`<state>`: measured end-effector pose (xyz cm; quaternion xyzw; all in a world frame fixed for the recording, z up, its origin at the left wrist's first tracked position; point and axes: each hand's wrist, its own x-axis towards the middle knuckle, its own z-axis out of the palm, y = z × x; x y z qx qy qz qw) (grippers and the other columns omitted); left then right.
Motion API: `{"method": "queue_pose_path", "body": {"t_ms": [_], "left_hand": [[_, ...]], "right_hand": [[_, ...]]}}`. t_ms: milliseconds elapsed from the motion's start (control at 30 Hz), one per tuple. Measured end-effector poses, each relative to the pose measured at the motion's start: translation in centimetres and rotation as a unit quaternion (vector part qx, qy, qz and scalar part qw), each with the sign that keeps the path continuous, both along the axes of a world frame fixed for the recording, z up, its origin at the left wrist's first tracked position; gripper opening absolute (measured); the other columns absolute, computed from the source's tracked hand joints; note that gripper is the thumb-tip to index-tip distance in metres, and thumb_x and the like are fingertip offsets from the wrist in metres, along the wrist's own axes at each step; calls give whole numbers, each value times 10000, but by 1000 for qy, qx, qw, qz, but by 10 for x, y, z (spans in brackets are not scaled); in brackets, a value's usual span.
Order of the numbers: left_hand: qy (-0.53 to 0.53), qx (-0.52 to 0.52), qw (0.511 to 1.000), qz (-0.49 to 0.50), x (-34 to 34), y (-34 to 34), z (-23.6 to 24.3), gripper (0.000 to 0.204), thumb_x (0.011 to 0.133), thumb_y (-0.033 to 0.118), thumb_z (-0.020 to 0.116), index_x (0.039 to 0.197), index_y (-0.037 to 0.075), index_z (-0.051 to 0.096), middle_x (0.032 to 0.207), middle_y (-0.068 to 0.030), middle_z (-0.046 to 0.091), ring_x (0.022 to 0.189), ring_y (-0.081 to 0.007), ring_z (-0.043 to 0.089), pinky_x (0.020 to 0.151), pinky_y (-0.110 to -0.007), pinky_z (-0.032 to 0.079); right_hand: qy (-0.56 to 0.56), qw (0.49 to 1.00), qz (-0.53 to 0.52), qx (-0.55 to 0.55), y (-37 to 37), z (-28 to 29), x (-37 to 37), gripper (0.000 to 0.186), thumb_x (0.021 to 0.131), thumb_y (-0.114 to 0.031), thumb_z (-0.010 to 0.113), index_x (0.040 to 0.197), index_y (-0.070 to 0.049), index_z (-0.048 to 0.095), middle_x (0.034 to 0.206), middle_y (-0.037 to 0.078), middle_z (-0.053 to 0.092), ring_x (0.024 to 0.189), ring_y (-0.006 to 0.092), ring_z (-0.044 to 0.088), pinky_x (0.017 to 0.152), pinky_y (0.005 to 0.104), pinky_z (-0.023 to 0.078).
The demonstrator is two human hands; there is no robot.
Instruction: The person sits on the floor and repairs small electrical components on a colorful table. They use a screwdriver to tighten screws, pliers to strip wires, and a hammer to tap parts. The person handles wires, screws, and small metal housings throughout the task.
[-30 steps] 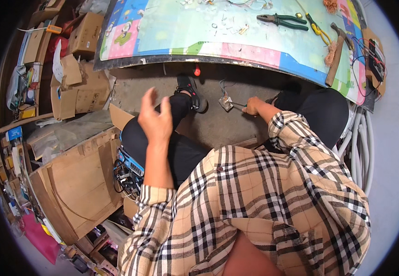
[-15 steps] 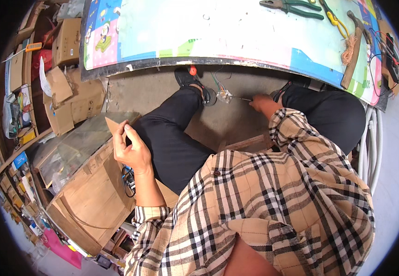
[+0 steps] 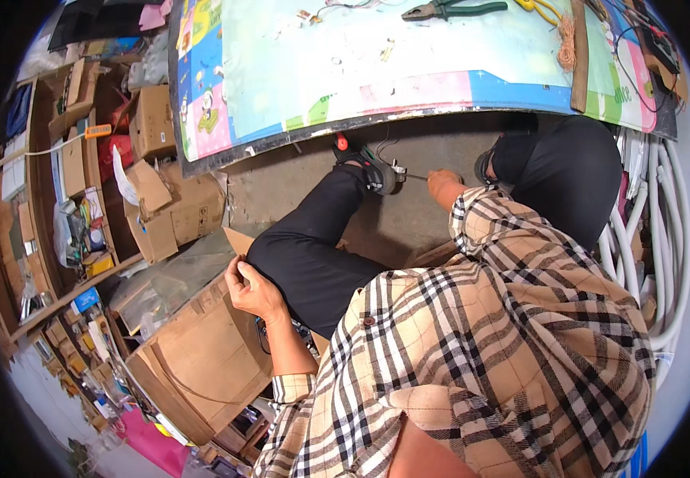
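My right hand (image 3: 443,190) is low between my knees, closed round a tool with a thin metal shaft (image 3: 417,177); its handle is hidden in my fingers. The shaft points left at a small silvery part (image 3: 398,170) with thin wires (image 3: 388,143), right beside my dark shoe (image 3: 377,171). Whether tip and part touch is too small to tell. Curled in front of my left thigh, my left hand (image 3: 256,291) has its thumb and fingers drawn together. It is nearest to a brown cardboard flap (image 3: 239,241); anything inside the fingers is hidden.
Ahead stands a low table (image 3: 313,88) bearing green-handled pliers (image 3: 455,9), copper wire (image 3: 566,44) and a wooden handle (image 3: 580,68). A wooden box (image 3: 201,358), cartons (image 3: 193,211) and crowded shelves line the left. White pipes (image 3: 671,231) lie right. A red knob (image 3: 342,142) shows near my shoe.
The whole view has shifted, with the table higher and the left-side boxes farther right. My left fingers have curled tighter. The tool in my right hand still points at the small part.
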<state>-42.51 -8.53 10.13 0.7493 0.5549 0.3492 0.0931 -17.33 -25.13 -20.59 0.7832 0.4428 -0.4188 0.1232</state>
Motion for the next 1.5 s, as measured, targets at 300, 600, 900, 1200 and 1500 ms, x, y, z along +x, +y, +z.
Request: {"method": "queue_pose_path", "body": {"t_ms": [300, 600, 900, 1200, 1500], "left_hand": [[-26, -48, 995, -78, 27, 5, 9, 170, 943, 69, 547, 986, -59, 649, 925, -97, 684, 833, -156, 625, 797, -275, 495], [-22, -71, 988, -137, 63, 2, 21, 137, 923, 26, 555, 977, -57, 651, 936, -142, 692, 860, -198, 651, 814, -303, 503], [-36, -104, 975, -192, 75, -4, 52, 163, 905, -29, 514, 1012, -95, 617, 950, -194, 675, 869, -258, 660, 823, -331, 525], [-57, -125, 970, -201, 76, -8, 72, 166, 935, 42, 510, 1004, -80, 598, 936, -215, 661, 840, -270, 655, 756, -329, 550], [-91, -130, 967, -199, 75, -16, 76, 217, 937, 188, 581, 971, -25, 607, 846, -193, 673, 792, -268, 652, 768, -404, 540]], "right_hand": [[32, 999, 23, -4, -11, -1, 19, 348, 949, -235, 484, 1232, -56, 578, 1196, 148, 643, 1080, 312, 633, 852, 421, 526], [53, 998, -36, 29, -28, 11, 27, 434, 917, -422, 556, 1100, -37, 636, 1024, 164, 683, 969, 336, 656, 817, 442, 526], [77, 995, 60, 22, -39, 33, 55, 482, 954, -475, 454, 1043, -57, 679, 1093, 170, 655, 1016, 367, 621, 875, 479, 493], [73, 990, 115, -44, -26, 66, 74, 500, 951, -479, 459, 1039, -42, 686, 1129, 182, 638, 1027, 369, 607, 911, 488, 468], [-60, 987, 82, 122, -81, 40, 14, 531, 950, -487, 450, 992, -27, 711, 1034, 195, 662, 973, 381, 615, 910, 481, 464]]}}
